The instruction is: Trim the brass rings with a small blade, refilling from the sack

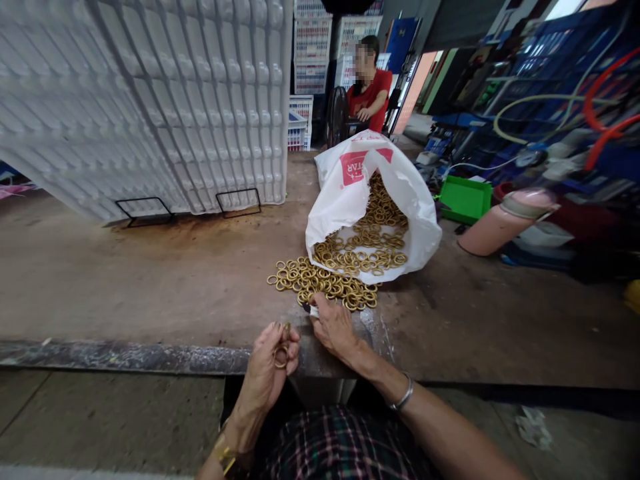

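Observation:
My left hand (270, 360) is closed on a few brass rings (281, 357), held just above the table's front edge. My right hand (336, 328) reaches to the near side of a loose pile of brass rings (330, 283). Its fingers are bent together, with something small, white and dark (313, 311) at the fingertips that I cannot make out. Behind the pile lies a white plastic sack (336, 207) on its side, its mouth facing me. Many more rings (383, 203) fill the inside and spill out of the opening onto the table.
Stacked ribbed plastic trays (210, 100) stand on the left of the brown table (150, 287), against black wire stands (240, 202). To the right are a green bin (466, 199) and a pinkish cylinder (505, 223). A person in red (373, 97) sits behind a fan.

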A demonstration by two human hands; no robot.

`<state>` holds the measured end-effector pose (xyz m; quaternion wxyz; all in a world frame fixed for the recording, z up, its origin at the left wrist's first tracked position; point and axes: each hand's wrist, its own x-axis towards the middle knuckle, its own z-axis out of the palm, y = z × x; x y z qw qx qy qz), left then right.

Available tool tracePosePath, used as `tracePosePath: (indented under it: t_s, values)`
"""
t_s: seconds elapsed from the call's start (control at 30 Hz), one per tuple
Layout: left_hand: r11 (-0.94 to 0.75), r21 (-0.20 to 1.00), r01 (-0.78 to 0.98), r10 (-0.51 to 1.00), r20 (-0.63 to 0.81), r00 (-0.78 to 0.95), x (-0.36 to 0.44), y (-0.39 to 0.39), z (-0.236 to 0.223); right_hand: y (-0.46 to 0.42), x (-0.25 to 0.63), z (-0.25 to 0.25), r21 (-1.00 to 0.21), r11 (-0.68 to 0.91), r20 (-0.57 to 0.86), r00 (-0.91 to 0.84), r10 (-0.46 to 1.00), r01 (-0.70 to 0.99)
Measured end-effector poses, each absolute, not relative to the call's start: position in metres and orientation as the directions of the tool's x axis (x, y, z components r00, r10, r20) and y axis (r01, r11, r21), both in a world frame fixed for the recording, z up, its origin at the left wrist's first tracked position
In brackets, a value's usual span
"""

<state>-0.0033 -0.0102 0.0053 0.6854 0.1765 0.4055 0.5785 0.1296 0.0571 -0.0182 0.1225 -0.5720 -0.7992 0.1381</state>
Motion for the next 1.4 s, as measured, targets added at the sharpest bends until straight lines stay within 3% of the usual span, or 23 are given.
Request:
tracePosePath:
  t_s: [0.23, 0.33, 0.43, 0.53, 0.67, 0.8, 0.9, 1.0, 1.23, 1.4]
  values:
    - [0.3, 0.647, -0.701, 0.924, -0.381, 0.044, -0.006, -0.009, -0.002, 0.066, 0.126, -0.019, -0.21, 0.255, -0.025, -0.266, 0.964, 0.944]
    - [0.338, 0.578, -0.743, 0.907, -0.411, 0.092, -0.008, -0.008, -0.002, 0.068, 0.127, -0.021, -0.208, 0.249, -0.015, -0.258, 0.966, 0.946]
    - [0.343, 0.533, -0.774, 0.888, -0.452, 0.083, -0.01, -0.006, -0.003, 0.068, 0.131, -0.021, -0.291, 0.254, 0.013, -0.262, 0.965, 0.922]
    - [0.338, 0.536, -0.774, 0.869, -0.494, 0.037, -0.008, -0.004, -0.006, 0.066, 0.134, -0.019, -0.46, 0.292, 0.093, -0.282, 0.955, 0.838]
    - [0.294, 0.649, -0.702, 0.895, -0.444, -0.036, -0.002, -0.001, -0.007, 0.058, 0.13, -0.013, -0.777, 0.301, 0.181, -0.262, 0.948, 0.552]
    - [0.251, 0.743, -0.62, 0.919, -0.384, -0.088, 0.004, 0.001, -0.005, 0.05, 0.121, -0.008, -0.948, 0.149, 0.073, -0.263, 0.962, 0.282]
    - [0.221, 0.793, -0.568, 0.928, -0.351, -0.129, 0.006, 0.002, -0.007, 0.047, 0.117, -0.009, -0.983, 0.046, -0.008, -0.295, 0.955, 0.177]
    - [0.197, 0.84, -0.506, 0.923, -0.333, -0.193, 0.004, 0.002, -0.012, 0.046, 0.116, -0.011, -0.984, 0.007, -0.053, -0.326, 0.944, 0.18]
    - [0.252, 0.908, -0.335, 0.925, -0.328, -0.191, -0.001, 0.001, -0.02, 0.053, 0.119, -0.009, -0.964, 0.083, -0.002, -0.319, 0.948, 0.252]
    - [0.264, 0.867, -0.421, 0.931, -0.344, -0.123, -0.001, 0.004, -0.013, 0.057, 0.117, -0.015, -0.981, 0.034, -0.035, -0.347, 0.937, 0.19]
